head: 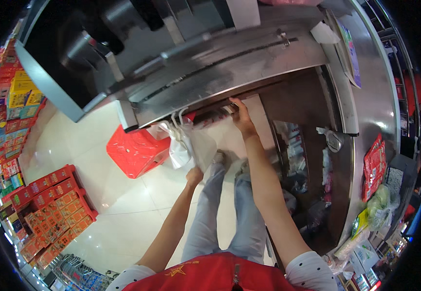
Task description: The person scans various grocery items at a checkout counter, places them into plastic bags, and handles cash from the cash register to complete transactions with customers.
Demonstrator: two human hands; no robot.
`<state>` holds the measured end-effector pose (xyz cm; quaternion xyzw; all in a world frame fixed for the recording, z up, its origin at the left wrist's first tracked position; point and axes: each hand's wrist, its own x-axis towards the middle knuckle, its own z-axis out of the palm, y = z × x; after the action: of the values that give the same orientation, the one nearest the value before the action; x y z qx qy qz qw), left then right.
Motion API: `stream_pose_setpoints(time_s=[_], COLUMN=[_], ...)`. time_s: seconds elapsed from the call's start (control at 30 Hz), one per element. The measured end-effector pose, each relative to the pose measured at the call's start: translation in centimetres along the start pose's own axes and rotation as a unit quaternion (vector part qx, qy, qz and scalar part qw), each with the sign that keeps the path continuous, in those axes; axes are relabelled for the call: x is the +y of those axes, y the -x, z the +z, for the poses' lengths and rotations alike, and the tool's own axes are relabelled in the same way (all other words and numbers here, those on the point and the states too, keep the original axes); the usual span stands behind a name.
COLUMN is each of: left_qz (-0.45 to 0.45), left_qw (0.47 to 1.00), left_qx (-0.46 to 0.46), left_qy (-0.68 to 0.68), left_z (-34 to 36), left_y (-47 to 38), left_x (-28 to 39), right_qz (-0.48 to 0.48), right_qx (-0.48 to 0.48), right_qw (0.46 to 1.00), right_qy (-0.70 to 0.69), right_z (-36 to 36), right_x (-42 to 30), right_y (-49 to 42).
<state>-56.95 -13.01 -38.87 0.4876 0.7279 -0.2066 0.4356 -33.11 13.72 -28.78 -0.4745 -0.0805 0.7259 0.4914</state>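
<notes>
White plastic bags (pixel 179 150) hang by their handles from the front of a metal counter (pixel 210 69). A sheer, translucent bag (pixel 202 145) spreads beside them. My left hand (pixel 194 176) is closed at the lower edge of that sheer plastic and seems to pinch it. Under the counter's edge, my right hand (pixel 242 117) is raised with its fingers bent, close to the brown underside. Something pale lies by its fingertips, but whether they hold it is unclear. A red plastic stool (pixel 137 151) stands left of the bags.
Stacked orange boxes (pixel 55 222) and shelves of packaged goods (pixel 17 105) line the left. On the right, a brown cabinet (pixel 290 94) holds bagged items, with a key ring (pixel 333 141) at its edge. A red packet (pixel 374 167) and bagged green produce (pixel 379 205) lie on the counter.
</notes>
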Motion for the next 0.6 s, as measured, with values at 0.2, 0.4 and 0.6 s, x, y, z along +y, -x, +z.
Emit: stream_pose_setpoints(time_s=[0.2, 0.4, 0.6], left_qz=[-0.034, -0.037, 0.214], left_qw=[0.974, 0.989, 0.949], left_qx=[-0.206, -0.144, -0.058], left_qy=[-0.089, -0.021, 0.223], left_z=[6.1, 0.4, -14.8], left_y=[14.3, 23.9, 30.9], left_x=[-14.2, -11.7, 6.8], right_qz=[0.034, 0.044, 0.198], right_qx=[0.104, 0.086, -0.183], right_qw=[0.993, 0.987, 0.892], right_qy=[0.041, 0.126, 0.362], right_z=[-0.1, -2.1, 0.5], right_x=[0.5, 1.2, -1.7], right_y=[1.0, 3.9, 25.3])
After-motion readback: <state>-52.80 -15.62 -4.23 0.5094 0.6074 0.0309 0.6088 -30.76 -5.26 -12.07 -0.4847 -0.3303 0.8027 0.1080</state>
